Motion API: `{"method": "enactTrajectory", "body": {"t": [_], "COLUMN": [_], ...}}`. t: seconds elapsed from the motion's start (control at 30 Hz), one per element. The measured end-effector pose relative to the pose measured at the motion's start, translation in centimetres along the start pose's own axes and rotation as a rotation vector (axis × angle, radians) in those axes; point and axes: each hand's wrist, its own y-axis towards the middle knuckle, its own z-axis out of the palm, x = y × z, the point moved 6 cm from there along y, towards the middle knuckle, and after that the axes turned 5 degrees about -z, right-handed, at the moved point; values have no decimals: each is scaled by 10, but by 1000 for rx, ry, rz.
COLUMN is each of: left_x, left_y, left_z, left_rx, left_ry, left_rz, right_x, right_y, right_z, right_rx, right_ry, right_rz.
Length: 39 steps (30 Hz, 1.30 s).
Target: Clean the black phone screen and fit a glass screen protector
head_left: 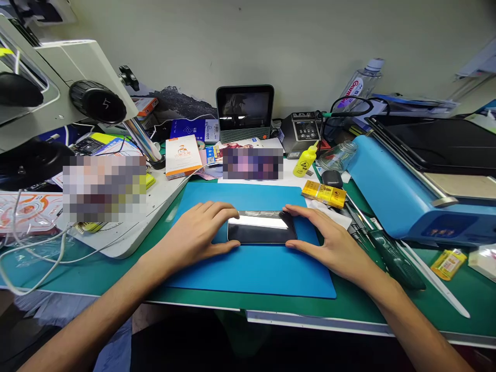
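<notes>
A dark smartphone (260, 235) lies sideways on a blue mat (248, 274), its glossy face up with a bright band of reflected light across it. Around its left end, my left hand (199, 230) has fingers at the far edge and the thumb at the near edge. My right hand (329, 240) grips the right end in the same way, fingertips at the far corner and thumb at the near one. Both hands are closed on the phone. Its underside is hidden.
A microscope (96, 101) overhangs the left side. At the back stand a small screen (245, 106), a soldering station (300, 132) and a yellow bottle (305, 161). To the right are a blue machine (403, 191), a green-handled screwdriver (397, 258) and a white stick (437, 281).
</notes>
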Motion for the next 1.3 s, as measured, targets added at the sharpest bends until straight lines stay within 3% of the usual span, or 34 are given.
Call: {"method": "enactTrajectory", "body": {"t": [1.3], "left_x": [5], "left_y": [-1], "left_z": [3], "left_rx": [17], "left_ry": [-55], "left_rz": [-32], "right_x": [5], "right_y": [2], "right_z": [-1], "right_rx": [-34], "right_ry": [-2], "right_rz": [-25]}}
